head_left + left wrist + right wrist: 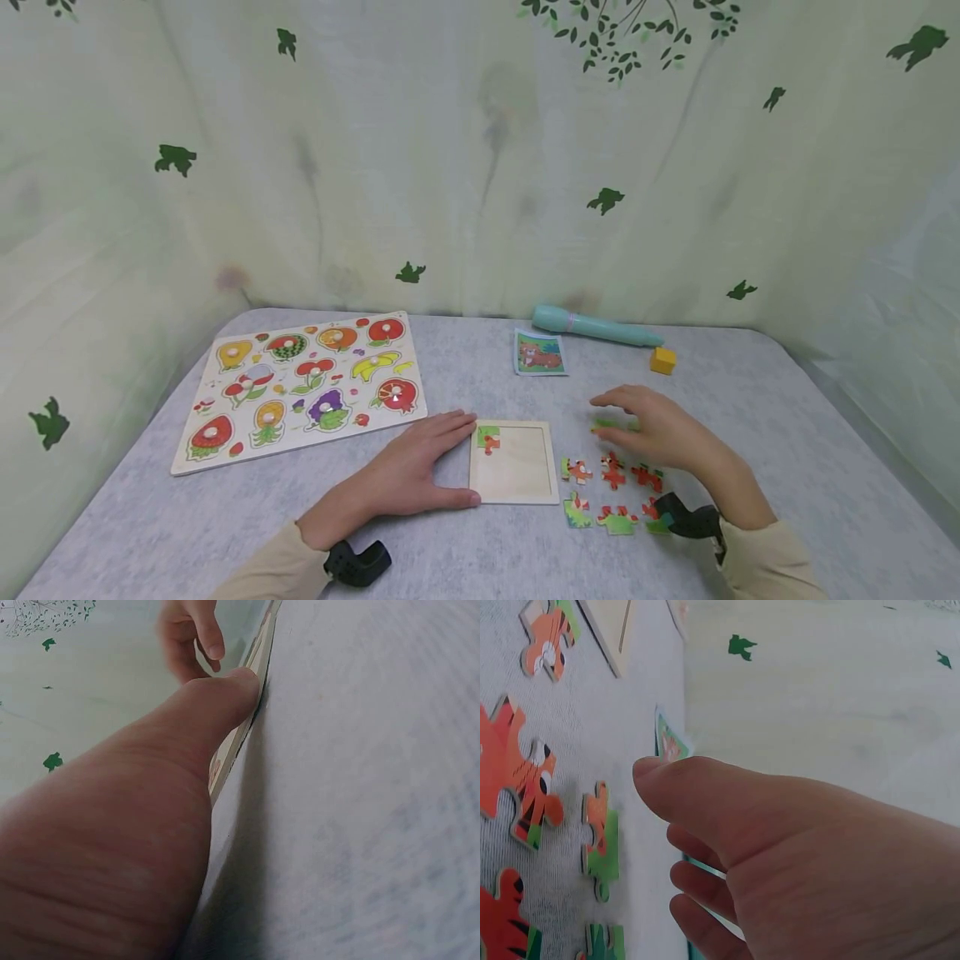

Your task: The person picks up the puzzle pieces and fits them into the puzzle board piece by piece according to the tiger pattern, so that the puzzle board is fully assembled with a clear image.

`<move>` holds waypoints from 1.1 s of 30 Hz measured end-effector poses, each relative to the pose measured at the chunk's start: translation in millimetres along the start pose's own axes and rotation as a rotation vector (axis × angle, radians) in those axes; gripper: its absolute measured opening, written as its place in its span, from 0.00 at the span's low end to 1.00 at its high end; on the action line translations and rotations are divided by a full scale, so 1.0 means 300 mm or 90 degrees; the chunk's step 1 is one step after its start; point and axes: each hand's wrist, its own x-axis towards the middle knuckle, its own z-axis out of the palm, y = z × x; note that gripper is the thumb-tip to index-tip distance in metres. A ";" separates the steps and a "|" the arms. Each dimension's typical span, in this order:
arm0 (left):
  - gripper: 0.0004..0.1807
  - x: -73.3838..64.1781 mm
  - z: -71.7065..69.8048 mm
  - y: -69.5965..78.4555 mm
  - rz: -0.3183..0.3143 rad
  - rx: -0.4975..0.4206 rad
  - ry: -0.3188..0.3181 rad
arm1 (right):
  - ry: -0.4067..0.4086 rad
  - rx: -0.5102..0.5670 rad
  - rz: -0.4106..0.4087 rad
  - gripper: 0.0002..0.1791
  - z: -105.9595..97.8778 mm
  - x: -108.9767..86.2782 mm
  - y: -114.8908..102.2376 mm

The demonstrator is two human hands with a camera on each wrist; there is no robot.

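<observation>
My left hand (408, 467) lies along the left side of a small wooden puzzle tray (517, 471), its fingers at the upper left corner and its thumb (225, 694) at the lower one. One green-and-orange jigsaw piece (489, 440) sits in the tray's upper left corner. To the right, my right hand (663, 429) hovers above loose jigsaw pieces (612, 471) with orange, striped and green prints. Its fingers are loosely bent, thumb apart from them, and nothing shows between. A green-and-orange piece (602, 832) lies near the thumb in the right wrist view; the hand partly covers the farthest pieces in the head view.
A large fruit knob-puzzle board (288, 392) covers the table's left side. Behind the tray lies a picture card (540, 355) with a brown animal. A teal flashlight-shaped object (600, 326) and a yellow cube (663, 361) are at the back right. Patterned curtain (480, 167) surrounds the table.
</observation>
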 end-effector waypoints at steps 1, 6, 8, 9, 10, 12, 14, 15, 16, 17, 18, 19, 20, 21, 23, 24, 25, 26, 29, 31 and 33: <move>0.53 0.000 0.001 0.000 0.000 0.001 0.000 | -0.003 -0.001 0.004 0.23 0.000 0.000 0.005; 0.53 0.000 0.000 0.001 0.000 0.002 -0.001 | -0.023 0.002 0.032 0.24 0.004 0.001 0.031; 0.53 0.000 0.000 0.001 0.000 0.000 -0.002 | -0.028 0.005 0.041 0.24 0.006 0.000 0.041; 0.53 0.000 0.000 0.001 0.001 -0.001 -0.002 | -0.030 0.004 0.045 0.24 0.006 -0.001 0.046; 0.53 0.001 0.001 0.001 0.002 -0.001 -0.001 | -0.032 0.003 0.047 0.24 0.007 -0.002 0.050; 0.53 0.001 0.002 0.000 0.004 -0.001 0.001 | -0.036 0.001 0.050 0.24 0.007 -0.004 0.058; 0.53 0.002 0.003 -0.001 0.005 0.002 0.003 | -0.039 -0.003 0.048 0.23 0.007 -0.007 0.063; 0.53 0.002 0.003 -0.002 0.006 0.003 0.004 | -0.041 -0.007 0.045 0.23 0.007 -0.007 0.066; 0.53 0.002 0.004 -0.002 0.007 0.004 0.005 | -0.044 -0.008 0.042 0.22 0.007 -0.008 0.068; 0.53 0.002 0.005 -0.002 0.007 0.003 0.005 | -0.046 -0.010 0.038 0.22 0.008 -0.008 0.070; 0.53 0.003 0.005 -0.002 0.007 0.003 0.005 | -0.047 -0.011 0.035 0.21 0.009 -0.008 0.072; 0.53 0.002 0.005 -0.003 0.007 0.003 0.005 | -0.049 -0.014 0.031 0.20 0.009 -0.008 0.074; 0.53 0.002 0.005 -0.003 0.006 0.002 0.004 | -0.050 -0.016 0.026 0.20 0.010 -0.008 0.076; 0.53 0.002 0.004 -0.002 0.005 0.002 0.004 | -0.050 -0.016 0.021 0.19 0.011 -0.009 0.078; 0.53 0.002 0.004 -0.002 0.004 0.001 0.001 | -0.049 -0.016 0.016 0.18 0.014 -0.009 0.081; 0.54 0.002 0.004 -0.002 0.003 0.001 0.000 | -0.049 -0.017 0.014 0.17 0.015 -0.009 0.083; 0.54 0.003 0.004 -0.001 0.002 0.002 -0.001 | -0.048 -0.017 0.013 0.17 0.016 -0.009 0.085; 0.54 0.003 0.003 -0.001 0.002 0.002 -0.001 | -0.047 -0.016 0.013 0.16 0.017 -0.009 0.086; 0.53 0.003 0.002 0.000 0.002 0.004 -0.003 | -0.048 -0.014 0.018 0.15 0.018 -0.009 0.088; 0.53 0.003 0.002 0.001 0.001 0.004 -0.003 | -0.049 -0.010 0.023 0.14 0.019 -0.008 0.087; 0.53 0.002 0.001 0.001 0.000 0.002 -0.004 | -0.050 -0.005 0.029 0.14 0.019 -0.007 0.085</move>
